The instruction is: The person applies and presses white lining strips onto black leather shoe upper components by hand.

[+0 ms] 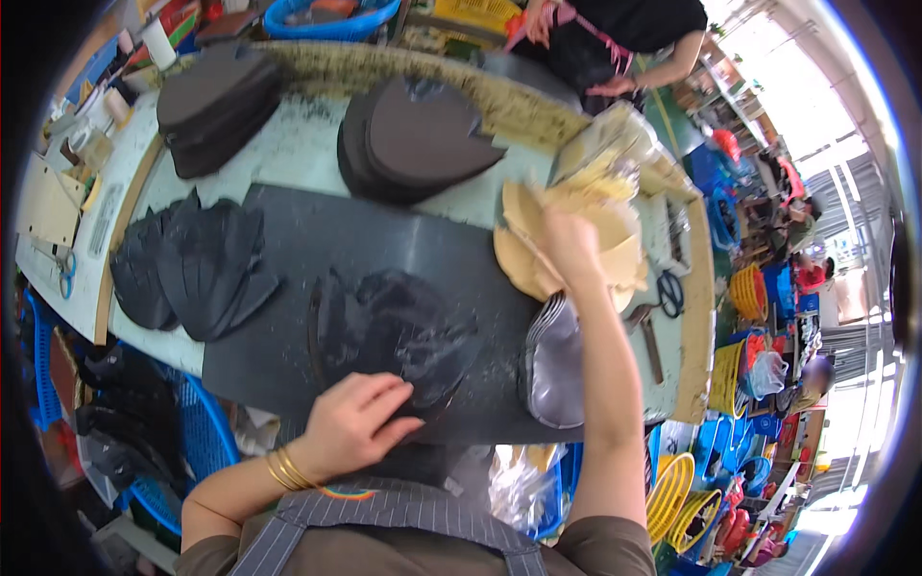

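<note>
My left hand (360, 422) rests at the near edge of a dark, glossy, rounded sheet piece (394, 322), its fingers loosely bent and the thumb apart from them. No object shows between those fingers. My right hand (573, 248) reaches forward over a loose pile of tan curved pieces (519, 254); motion smears its fingers, so what they grip cannot be made out. Just left of my right forearm lies a stack of grey, shiny-topped pieces (555, 370). A black mat (288, 230) lies under the glossy piece.
Two stacks of dark cut pieces (423, 130) (216, 101) stand along the far side. Fanned black pieces (206, 259) lie at left. Black-handled scissors (670, 293) and a hammer (651, 346) lie at right. A raised board (523, 101) borders the table. Another person (615, 38) stands beyond.
</note>
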{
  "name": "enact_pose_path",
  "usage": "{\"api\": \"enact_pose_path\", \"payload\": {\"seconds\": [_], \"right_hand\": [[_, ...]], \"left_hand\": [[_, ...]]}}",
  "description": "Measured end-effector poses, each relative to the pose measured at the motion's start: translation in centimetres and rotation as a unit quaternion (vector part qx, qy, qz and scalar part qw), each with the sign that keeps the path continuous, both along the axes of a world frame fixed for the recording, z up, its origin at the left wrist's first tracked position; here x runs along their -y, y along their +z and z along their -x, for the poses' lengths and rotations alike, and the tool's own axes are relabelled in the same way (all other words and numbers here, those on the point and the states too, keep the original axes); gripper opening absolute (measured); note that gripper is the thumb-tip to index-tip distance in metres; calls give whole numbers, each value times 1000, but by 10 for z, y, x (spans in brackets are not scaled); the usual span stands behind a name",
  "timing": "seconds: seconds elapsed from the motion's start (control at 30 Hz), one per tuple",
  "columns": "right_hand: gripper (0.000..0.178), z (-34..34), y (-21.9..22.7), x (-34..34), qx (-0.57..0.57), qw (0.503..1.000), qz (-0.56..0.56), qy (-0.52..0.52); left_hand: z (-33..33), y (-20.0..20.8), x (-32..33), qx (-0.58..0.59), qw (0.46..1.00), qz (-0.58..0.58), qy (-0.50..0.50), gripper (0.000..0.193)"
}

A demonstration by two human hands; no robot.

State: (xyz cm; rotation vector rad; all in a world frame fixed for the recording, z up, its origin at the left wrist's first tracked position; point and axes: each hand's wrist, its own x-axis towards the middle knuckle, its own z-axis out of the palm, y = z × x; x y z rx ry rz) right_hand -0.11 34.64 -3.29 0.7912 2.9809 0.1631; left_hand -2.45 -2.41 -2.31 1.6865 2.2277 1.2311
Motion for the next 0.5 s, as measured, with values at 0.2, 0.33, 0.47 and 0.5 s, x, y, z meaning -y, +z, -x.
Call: {"api": "enact_pose_path", "payload": {"seconds": [0.2, 0.33, 0.47, 0.5], "right_hand": [[11, -68, -2, 22, -181, 976, 68, 103], [14, -76, -1, 15, -266, 946, 181, -41], [22, -88, 56, 92, -357, 904, -20, 233], [25, -95, 59, 117, -342, 892, -46, 292]], "left_hand": [[27, 13, -10, 119, 990, -48, 57, 13], [28, 18, -40, 243, 969, -41, -28, 17], [36, 27, -62, 613, 779, 57, -121, 38], [42, 29, -64, 723, 684, 23, -93, 34]]}}
